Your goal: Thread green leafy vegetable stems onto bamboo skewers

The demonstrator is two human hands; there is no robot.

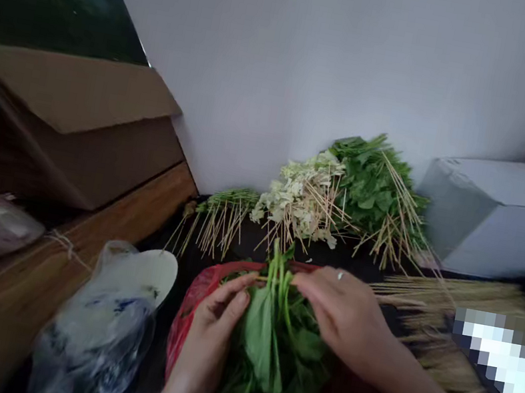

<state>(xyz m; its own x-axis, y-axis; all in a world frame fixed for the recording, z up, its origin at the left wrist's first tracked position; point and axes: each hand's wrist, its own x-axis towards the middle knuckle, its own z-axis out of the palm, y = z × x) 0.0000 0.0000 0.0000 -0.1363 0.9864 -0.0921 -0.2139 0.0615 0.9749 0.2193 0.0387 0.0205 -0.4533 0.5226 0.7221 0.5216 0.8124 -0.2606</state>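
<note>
Leafy greens [260,338] hung btwn the two hands, over the red plastic bag [186,308], stems up at 12 o'clock, leaves drooping to 6. R hand [348,313], w/ a ring on one finger, came in from 4 o'clock & was closed in a pinch on a thin stick [262,279] lying across the stems. L hand [210,333], from 7 o'clock, was part-curled, fingertips at the stick's 9 o'clock end; can't tell if it pinched tight.

Step in hand, by my read: getting stems & stick together; pierced or just crossed, can't tell. Next move called for stems kept bunched & level, R pinch steady, L fingers clear of the tip, light pressure so stems didn't split.

Outward from the hands: short green skewers [234,201] at 11, pale leafy skewers [298,193] at 12, dark green skewers [371,182] at 1, the last two piled side by side vs. the wall [291,59]. Bare sticks [458,299] at 3, white box [514,234] at 2. White bowl [162,274] at 9, clear plastic bag [101,331] at 8, partly over it. Cardboard box [112,156] at 10.
</note>
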